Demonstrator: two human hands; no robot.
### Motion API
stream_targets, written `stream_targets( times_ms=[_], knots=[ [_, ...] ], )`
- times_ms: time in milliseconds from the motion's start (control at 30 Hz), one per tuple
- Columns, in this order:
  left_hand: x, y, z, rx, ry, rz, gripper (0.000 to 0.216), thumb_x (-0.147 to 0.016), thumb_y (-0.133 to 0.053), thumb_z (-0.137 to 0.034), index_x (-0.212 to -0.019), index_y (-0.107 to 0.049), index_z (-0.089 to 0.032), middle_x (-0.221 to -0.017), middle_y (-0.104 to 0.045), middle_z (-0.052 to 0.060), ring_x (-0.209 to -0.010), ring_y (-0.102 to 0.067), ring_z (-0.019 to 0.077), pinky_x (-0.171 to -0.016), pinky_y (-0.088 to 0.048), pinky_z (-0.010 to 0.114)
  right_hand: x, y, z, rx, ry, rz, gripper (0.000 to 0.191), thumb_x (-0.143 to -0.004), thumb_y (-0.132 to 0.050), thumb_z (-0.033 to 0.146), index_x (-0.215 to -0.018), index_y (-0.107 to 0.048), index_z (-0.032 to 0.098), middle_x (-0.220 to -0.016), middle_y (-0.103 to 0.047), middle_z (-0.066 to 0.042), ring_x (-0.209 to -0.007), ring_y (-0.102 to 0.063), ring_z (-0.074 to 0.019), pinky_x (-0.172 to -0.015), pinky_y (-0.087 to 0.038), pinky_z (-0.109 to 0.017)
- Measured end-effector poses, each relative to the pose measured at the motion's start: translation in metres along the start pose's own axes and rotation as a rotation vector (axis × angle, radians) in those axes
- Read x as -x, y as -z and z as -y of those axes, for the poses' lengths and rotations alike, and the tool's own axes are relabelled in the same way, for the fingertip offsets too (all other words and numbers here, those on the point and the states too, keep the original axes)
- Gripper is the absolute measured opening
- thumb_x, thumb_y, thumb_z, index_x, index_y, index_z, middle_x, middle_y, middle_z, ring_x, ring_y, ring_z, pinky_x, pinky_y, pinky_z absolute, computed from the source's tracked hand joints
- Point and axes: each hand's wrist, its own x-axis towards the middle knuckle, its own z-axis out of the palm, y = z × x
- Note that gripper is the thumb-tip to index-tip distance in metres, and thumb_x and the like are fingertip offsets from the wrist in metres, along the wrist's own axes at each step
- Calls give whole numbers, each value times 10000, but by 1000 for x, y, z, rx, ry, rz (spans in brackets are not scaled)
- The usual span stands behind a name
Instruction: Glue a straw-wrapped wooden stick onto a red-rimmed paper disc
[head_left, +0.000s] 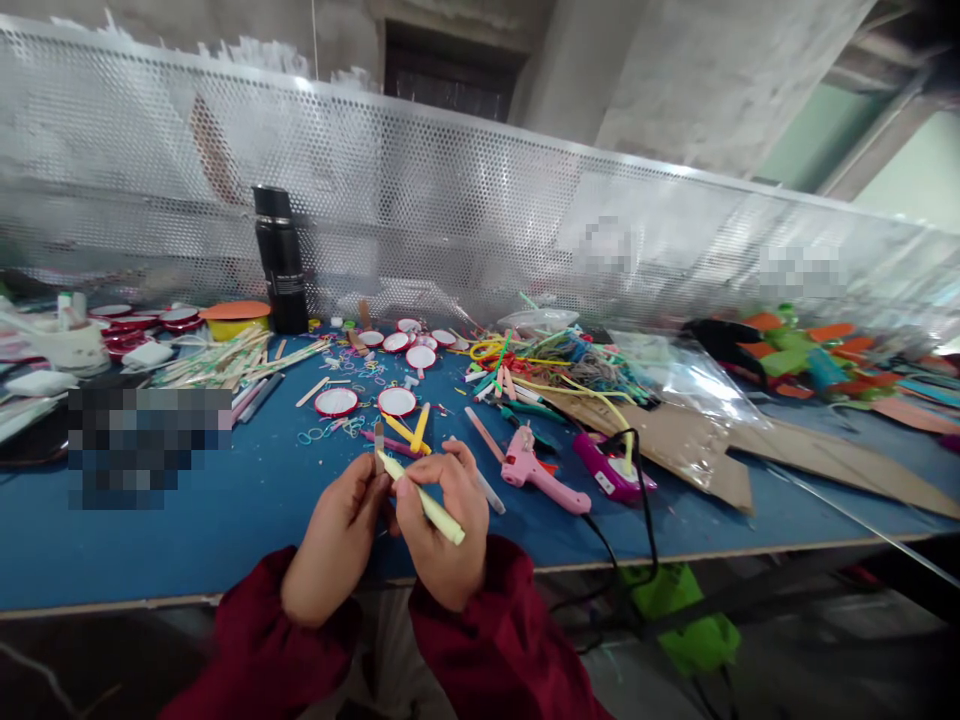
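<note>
My right hand (448, 525) grips a pale yellow marker (435, 510), its tip pointing up and left. Pinched upright in my left hand (335, 540) is a narrow flat stick (379, 436), brownish and pale, which looks like a craft stick; its lower part is hidden by the fingers. The marker's tip is at or very near the stick; I cannot tell whether they touch. Just beyond the hands lie yellow markers (421, 428) and a purple marker (391, 444). A whitish pen (491, 493) rests right of my right hand.
A pink glue gun (541, 474) and a purple power strip (611, 470) with black cables lie to the right, by cardboard (675, 440). Red-rimmed white discs (396, 401) and small loops are scattered ahead. A black bottle (281, 262) stands before the perforated metal panel (465, 200).
</note>
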Motion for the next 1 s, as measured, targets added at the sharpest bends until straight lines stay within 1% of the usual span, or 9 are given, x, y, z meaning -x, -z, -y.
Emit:
stream_targets(
  times_ms=[167,300,367,467,567,733,800,900,1000],
  knots=[
    [-1,0,-4,-47,-8,-21,239,-960,-466,-355,-773,-501,-211,-728,-541,-15,-662,-474,150,-625,-410,254,0,0,-1,21,0,10,92,-879,-564,186,-802,-535,229,-709,-667,42,-713,-659,-147,-1031,-378,-444],
    [-1,0,-7,2,18,24,229,-970,-449,-364,-815,-522,-214,-715,-560,-18,-648,-507,151,-632,-431,258,1,0,0,50,0,-40,103,-879,-558,173,-798,-532,229,-714,-665,40,-709,-647,-143,-1031,-377,-446],
    [-1,0,-6,7,25,13,226,-966,-450,-371,-827,-529,-213,-719,-557,-14,-662,-512,157,-635,-432,261,1,0,0,38,19,-57,96,-877,-566,171,-810,-531,230,-731,-669,41,-723,-653,-140,-1033,-378,-437],
    [-1,0,-4,-10,16,-20,233,-952,-469,-380,-798,-515,-211,-741,-558,-3,-684,-502,164,-628,-426,263,1,-1,-1,23,47,-18,85,-877,-579,183,-823,-537,234,-746,-677,40,-729,-660,-139,-1020,-391,-420],
    [-2,0,-6,-24,16,1,245,-958,-459,-381,-790,-513,-212,-719,-556,-8,-655,-498,157,-617,-426,264,1,-2,-2,57,19,3,92,-884,-570,192,-808,-544,236,-723,-681,36,-703,-654,-147,-1008,-396,-423],
    [0,0,-8,39,45,1,225,-961,-480,-399,-856,-537,-208,-712,-582,-16,-620,-531,141,-594,-436,257,2,0,2,69,43,-52,83,-900,-583,196,-829,-582,239,-743,-706,35,-716,-665,-145,-1001,-394,-405],
    [1,0,-8,102,107,12,240,-963,-476,-436,-926,-537,-206,-748,-631,-8,-574,-549,130,-528,-410,247,-5,9,0,112,66,-34,64,-909,-607,198,-870,-620,247,-791,-737,39,-741,-675,-140,-996,-382,-390],
    [3,-1,-10,177,166,-5,284,-951,-483,-478,-1009,-526,-203,-867,-705,36,-550,-585,129,-462,-355,236,-35,37,-16,280,100,-35,66,-924,-608,240,-944,-670,251,-869,-764,11,-784,-677,-160,-927,-390,-375],
    [4,-2,-14,203,188,-19,289,-955,-481,-477,-1027,-519,-200,-906,-727,64,-559,-593,143,-459,-337,244,-78,75,-48,577,49,35,236,-944,-558,311,-1133,-683,242,-1077,-750,-65,-1002,-657,-237,-943,-358,-411]
  ],
)
